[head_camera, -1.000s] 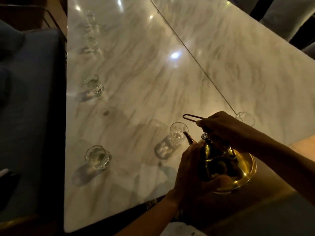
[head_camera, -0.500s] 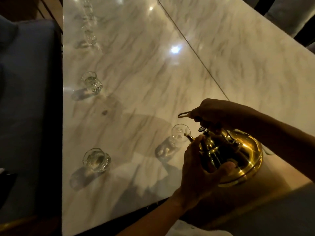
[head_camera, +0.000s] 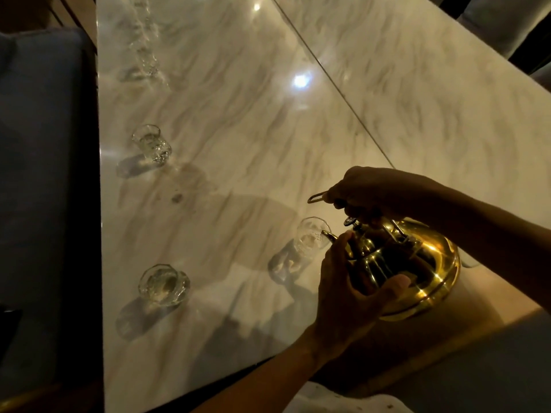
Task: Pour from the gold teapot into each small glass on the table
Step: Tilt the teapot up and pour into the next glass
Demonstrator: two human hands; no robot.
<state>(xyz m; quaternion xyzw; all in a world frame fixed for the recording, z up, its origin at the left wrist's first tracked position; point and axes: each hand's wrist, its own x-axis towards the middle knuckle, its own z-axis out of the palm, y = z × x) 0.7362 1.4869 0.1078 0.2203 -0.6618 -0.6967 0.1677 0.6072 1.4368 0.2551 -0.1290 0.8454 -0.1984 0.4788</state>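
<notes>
Right hand [head_camera: 362, 192] grips the handle; left hand [head_camera: 351, 290] cups the teapot [head_camera: 417, 263], spout over the nearest glass [head_camera: 311, 238]. Pour underway. Three more glasses [head_camera: 164, 284] on the desk [head_camera: 238, 114]; fill levels unclear.

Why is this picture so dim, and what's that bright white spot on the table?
Head view: the room is dark; the spot is a lamp's glare on the glossy table. The far glasses are smeared by blur, and the near glass casts a long shadow.
</notes>
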